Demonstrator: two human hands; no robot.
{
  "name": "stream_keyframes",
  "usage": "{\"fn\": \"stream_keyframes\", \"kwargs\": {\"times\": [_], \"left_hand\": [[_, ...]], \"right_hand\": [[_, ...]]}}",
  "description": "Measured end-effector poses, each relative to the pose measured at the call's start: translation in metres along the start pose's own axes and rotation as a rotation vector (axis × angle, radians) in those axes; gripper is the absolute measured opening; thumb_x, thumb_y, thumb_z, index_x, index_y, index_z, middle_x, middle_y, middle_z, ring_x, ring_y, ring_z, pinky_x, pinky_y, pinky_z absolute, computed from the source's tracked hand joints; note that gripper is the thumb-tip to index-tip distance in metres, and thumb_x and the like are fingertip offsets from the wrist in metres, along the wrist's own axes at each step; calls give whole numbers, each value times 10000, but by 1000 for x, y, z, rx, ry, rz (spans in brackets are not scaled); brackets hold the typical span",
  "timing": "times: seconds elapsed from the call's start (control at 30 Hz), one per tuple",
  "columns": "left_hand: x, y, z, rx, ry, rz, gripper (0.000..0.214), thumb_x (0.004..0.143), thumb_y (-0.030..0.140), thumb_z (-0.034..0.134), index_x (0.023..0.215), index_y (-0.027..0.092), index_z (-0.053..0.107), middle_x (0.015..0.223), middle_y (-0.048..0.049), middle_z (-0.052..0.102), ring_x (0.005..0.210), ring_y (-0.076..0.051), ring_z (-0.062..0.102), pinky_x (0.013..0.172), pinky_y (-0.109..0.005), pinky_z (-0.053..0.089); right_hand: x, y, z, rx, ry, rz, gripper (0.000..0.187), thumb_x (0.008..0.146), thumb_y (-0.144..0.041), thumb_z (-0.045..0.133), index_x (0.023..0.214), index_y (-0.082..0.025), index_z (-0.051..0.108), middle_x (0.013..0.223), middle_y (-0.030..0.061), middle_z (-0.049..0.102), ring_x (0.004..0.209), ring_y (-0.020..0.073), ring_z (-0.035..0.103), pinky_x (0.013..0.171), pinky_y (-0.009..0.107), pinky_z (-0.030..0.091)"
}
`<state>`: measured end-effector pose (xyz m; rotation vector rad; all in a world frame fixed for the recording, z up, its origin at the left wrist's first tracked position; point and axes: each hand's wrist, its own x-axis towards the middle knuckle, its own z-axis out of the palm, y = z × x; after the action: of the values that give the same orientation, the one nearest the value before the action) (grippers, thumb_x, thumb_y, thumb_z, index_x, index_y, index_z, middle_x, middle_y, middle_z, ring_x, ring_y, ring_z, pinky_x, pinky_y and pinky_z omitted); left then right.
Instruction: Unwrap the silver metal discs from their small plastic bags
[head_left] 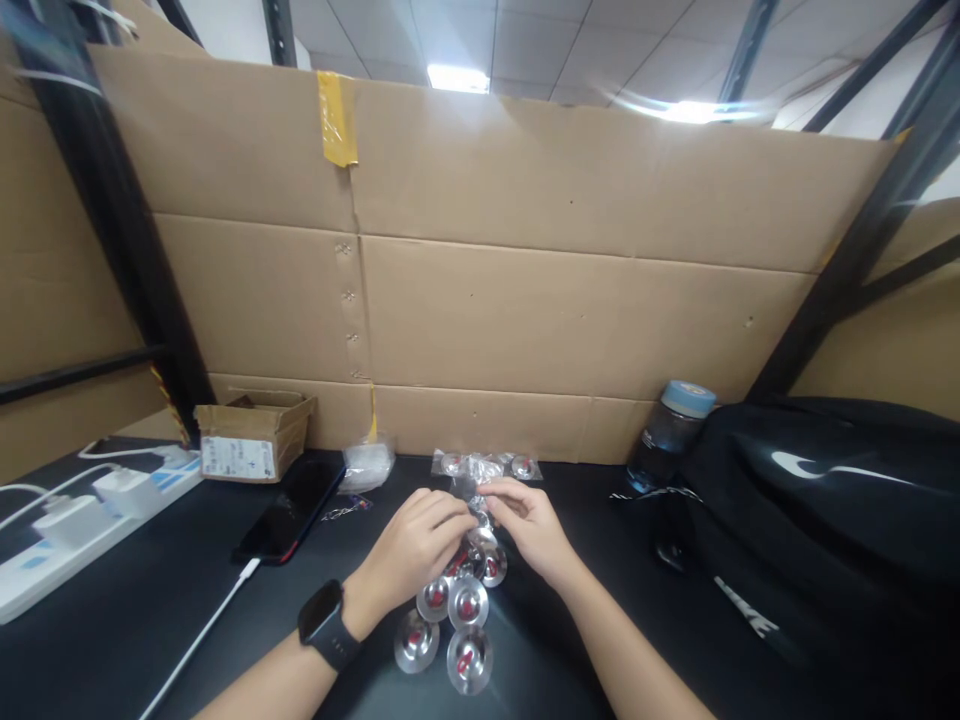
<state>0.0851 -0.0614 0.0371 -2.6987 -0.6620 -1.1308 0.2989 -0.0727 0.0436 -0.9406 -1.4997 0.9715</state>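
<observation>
My left hand (417, 550) and my right hand (534, 528) meet over the black table (150, 620), both pinching a small clear plastic bag (475, 487) with a disc in it. Below the hands lie several round silver discs with red centres (466, 604), loose on the table. Behind the hands rest more clear bags holding discs (487, 465). A black smartwatch (327, 624) is on my left wrist.
A black phone (291, 508) on a white cable, a small cardboard box (253, 436), and a white power strip with chargers (82, 520) sit at left. A water bottle (667, 436) and black bag (817, 530) stand at right. Cardboard walls (570, 300) back the table.
</observation>
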Motion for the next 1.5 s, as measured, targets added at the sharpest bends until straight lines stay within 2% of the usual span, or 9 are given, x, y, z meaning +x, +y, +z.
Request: {"fn": "stream_keyframes", "kwargs": {"times": [0.13,0.37,0.57,0.7,0.87,1.0,1.13,1.27,1.5], "left_hand": [[0,-1,4,59,15,-29,244,968,166,531,1159,220,673,1089,-84,723,981,-230,649,845,-390,479],[-1,0,8,102,-23,-34,279,981,170,536,1232,228,642,1162,-84,712,1029,-246,634,853,-395,459],[-2,-4,6,92,-18,-64,261,964,120,536,1173,209,665,1139,-80,719,999,-242,631,850,-398,463],[-4,-26,-6,156,13,-143,271,949,111,527,1133,223,692,1083,-75,734,956,-238,650,847,-390,467],[-18,-74,-33,408,57,-377,213,941,189,537,1035,195,728,1027,-95,750,925,-269,669,846,-394,461],[-33,-100,-45,526,-132,-605,224,909,241,557,978,208,768,987,-103,769,908,-294,696,801,-374,468],[-42,-106,-35,536,-337,-713,320,886,175,505,1085,214,752,1058,-111,762,968,-309,696,825,-381,476],[-47,-107,-21,517,-411,-745,452,889,151,462,1311,193,616,1284,-117,675,1089,-307,646,873,-397,474],[-54,-110,-8,520,-429,-771,372,936,254,446,1253,215,638,1351,-111,629,1266,-329,526,997,-458,383]], "right_hand": [[-1,-2,2,6,-23,8,311,851,-418,718,1089,-226,764,1186,87,729,1083,259,689,968,401,535],[-2,-2,3,-3,-13,37,371,910,-445,646,1198,-226,727,1061,77,761,872,219,703,740,324,561],[-4,-8,4,-15,-43,-2,353,925,-456,632,1212,-271,719,1297,78,678,1081,251,668,840,340,551],[-4,-6,3,-65,-4,-14,339,926,-456,634,1212,-293,713,1373,82,625,1151,265,643,865,353,549],[-1,1,-1,-118,28,-16,355,941,-478,604,1219,-282,705,1401,91,601,1184,277,631,893,377,550],[0,6,-3,-189,38,-78,355,962,-478,571,1229,-285,701,1379,83,624,1285,279,564,978,398,516],[0,6,-5,-254,43,-123,360,977,-462,547,1259,-287,686,1389,90,613,1319,278,533,1023,421,490],[-1,3,-5,-290,25,-120,344,983,-439,539,1267,-297,674,1441,85,564,1352,274,498,983,397,513],[-2,5,-3,-299,9,-115,313,986,-413,532,1234,-280,669,1474,90,523,1350,262,497,898,339,540]]}}
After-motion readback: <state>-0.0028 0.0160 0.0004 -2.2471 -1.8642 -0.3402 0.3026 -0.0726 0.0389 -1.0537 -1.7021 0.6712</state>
